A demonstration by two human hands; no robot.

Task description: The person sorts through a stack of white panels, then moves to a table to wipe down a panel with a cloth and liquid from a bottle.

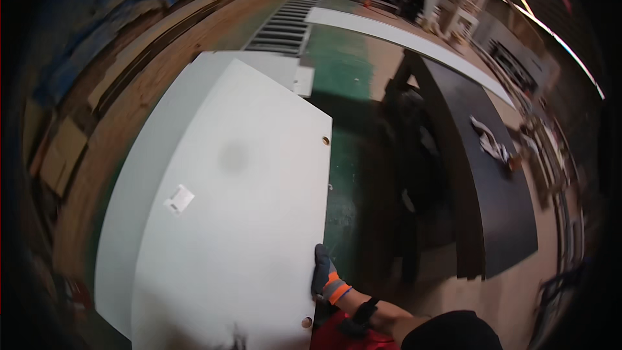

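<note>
Here, our right hand [324, 279] pinches the top panel [259, 181] by its right edge. We cannot tell our left hand's grip.

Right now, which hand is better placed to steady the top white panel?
Probably the right hand: it touches the top white panel at its right edge; no left hand clearly shows.

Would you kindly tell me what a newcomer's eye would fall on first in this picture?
Most likely the large white panel filling the middle, with a small label on its left side. Next might come the gloved right hand at the panel's right edge, its cuff banded in bright orange. Farther right stands a dark-topped table.
</note>
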